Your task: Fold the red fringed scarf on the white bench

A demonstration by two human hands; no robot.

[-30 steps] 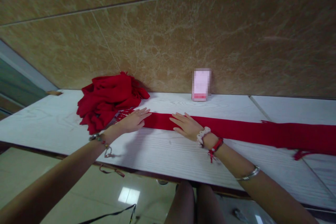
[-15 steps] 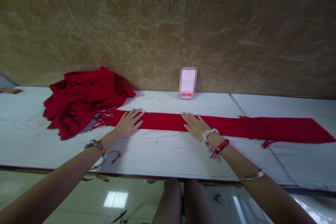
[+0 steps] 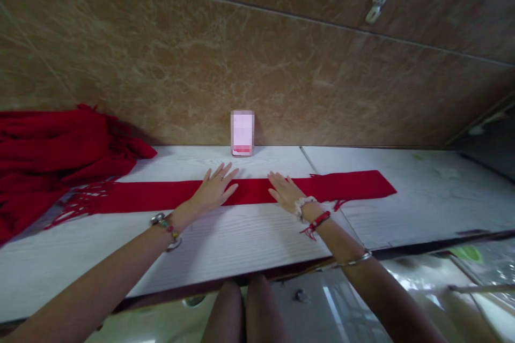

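Scarf (image 3: 252, 192), red, lies as a long flat strip along the white wood-grain tabletop (image 3: 241, 241), running beneath both hands. Left hand (image 3: 213, 188) palm down over it, fingers spread; right hand (image 3: 285, 191) likewise, with a bare stretch of strip between them. Both unclenched, grasping nothing (pressure on the fabric: cannot tell). Leftward, well past the left hand, the strip ends in fringe beside a crumpled red cloth heap (image 3: 52, 161); rightward, in a slanted edge.
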